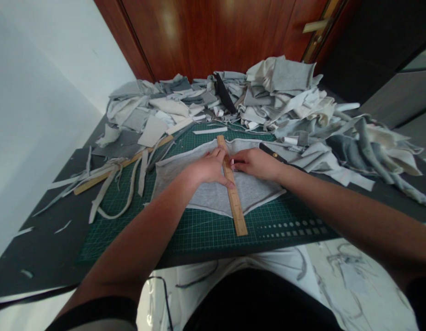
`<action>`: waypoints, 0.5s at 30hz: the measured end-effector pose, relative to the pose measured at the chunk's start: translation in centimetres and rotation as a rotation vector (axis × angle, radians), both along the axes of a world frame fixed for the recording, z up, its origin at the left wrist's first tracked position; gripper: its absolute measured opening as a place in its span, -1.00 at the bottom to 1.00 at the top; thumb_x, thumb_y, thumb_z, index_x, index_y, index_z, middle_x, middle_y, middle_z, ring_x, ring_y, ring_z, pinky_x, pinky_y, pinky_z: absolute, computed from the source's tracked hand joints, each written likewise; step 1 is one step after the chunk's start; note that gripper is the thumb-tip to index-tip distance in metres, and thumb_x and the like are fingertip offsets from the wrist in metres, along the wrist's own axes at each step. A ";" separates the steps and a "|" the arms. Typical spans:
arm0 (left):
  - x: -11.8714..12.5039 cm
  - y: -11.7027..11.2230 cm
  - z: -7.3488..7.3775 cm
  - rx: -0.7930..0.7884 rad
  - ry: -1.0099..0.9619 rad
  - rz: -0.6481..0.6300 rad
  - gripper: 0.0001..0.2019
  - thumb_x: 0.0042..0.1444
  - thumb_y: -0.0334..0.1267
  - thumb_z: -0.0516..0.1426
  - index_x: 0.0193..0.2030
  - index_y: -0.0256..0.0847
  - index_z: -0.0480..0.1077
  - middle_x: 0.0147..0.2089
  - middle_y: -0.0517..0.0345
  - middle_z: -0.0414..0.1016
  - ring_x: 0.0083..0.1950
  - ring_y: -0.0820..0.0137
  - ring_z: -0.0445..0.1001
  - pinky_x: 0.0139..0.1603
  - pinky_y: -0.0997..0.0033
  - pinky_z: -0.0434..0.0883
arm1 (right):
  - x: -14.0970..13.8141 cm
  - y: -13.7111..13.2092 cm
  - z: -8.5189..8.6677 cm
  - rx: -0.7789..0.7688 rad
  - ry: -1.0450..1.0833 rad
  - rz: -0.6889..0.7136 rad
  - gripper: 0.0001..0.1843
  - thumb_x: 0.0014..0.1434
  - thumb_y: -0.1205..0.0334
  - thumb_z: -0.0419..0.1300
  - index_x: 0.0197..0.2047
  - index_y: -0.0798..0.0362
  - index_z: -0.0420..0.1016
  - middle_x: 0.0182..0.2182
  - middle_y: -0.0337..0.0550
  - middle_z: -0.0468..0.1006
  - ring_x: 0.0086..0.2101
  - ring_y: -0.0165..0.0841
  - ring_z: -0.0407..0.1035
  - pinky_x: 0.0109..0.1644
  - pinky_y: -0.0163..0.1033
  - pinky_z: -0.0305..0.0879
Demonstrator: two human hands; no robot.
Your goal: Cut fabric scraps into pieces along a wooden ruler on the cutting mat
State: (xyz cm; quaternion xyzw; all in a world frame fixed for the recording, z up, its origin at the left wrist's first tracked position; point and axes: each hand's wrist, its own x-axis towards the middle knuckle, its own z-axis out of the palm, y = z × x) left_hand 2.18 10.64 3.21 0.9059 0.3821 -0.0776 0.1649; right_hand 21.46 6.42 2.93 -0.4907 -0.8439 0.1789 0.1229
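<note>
A piece of light grey knit fabric (199, 195) lies flat on a green cutting mat (199, 232). Across its middle runs a wooden ruler (236, 209), its near end reaching past the fabric onto the mat. My left hand (213, 168) presses on the ruler and fabric, thumb and fingers spread. Just right of the ruler, my right hand (257, 163) rests on the fabric with fingers pinched together. Something small and pale shows at its fingertips, too small to make out. Beside this hand lies a black tool with a brass-coloured rivet (275, 155), partly hidden by the wrist.
Heaped grey and white fabric scraps (292, 76) line the back and right of the dark table (43, 248). On the left lie a longer wooden ruler (99, 178) and loose fabric strips (130, 193). A wooden door (206, 37) stands behind, a white wall (54, 59) at left.
</note>
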 end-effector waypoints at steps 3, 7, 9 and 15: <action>-0.1 0.0 -0.1 0.002 -0.009 0.000 0.26 -0.21 0.31 0.27 0.50 -0.36 -0.15 0.56 -0.36 -0.07 0.56 -0.07 -0.02 0.51 0.10 0.05 | 0.2 -0.3 -0.3 0.010 0.020 0.024 -0.78 0.35 0.27 0.17 -0.06 0.09 0.64 -0.11 -0.07 0.69 -0.13 -0.25 0.54 -0.07 -0.27 0.27; -0.2 0.2 -0.3 0.011 -0.022 -0.008 0.24 -0.18 0.31 0.26 0.50 -0.36 -0.16 0.56 -0.36 -0.06 0.56 -0.08 0.00 0.50 0.10 0.06 | 0.3 -0.9 -0.8 0.042 0.033 0.072 -0.77 0.36 0.30 0.15 -0.06 0.13 0.64 -0.08 -0.01 0.67 -0.08 -0.21 0.53 0.02 -0.21 0.31; -0.3 0.3 -0.5 0.014 -0.028 -0.013 0.23 -0.18 0.31 0.25 0.49 -0.35 -0.16 0.55 -0.36 -0.05 0.56 -0.07 0.00 0.50 0.10 0.06 | 0.2 -1.3 -1.0 0.068 0.039 0.082 -0.75 0.36 0.32 0.14 -0.04 0.16 0.63 -0.06 0.02 0.66 -0.05 -0.18 0.52 0.07 -0.18 0.31; -0.2 0.5 -0.8 0.010 -0.026 -0.006 0.23 -0.19 0.30 0.26 0.49 -0.32 -0.16 0.57 -0.36 -0.09 0.56 -0.09 -0.01 0.51 0.04 0.05 | 0.1 -2.4 -1.2 0.093 0.038 0.110 -0.74 0.37 0.32 0.14 0.00 0.16 0.62 -0.07 0.05 0.65 -0.06 -0.17 0.51 0.08 -0.13 0.34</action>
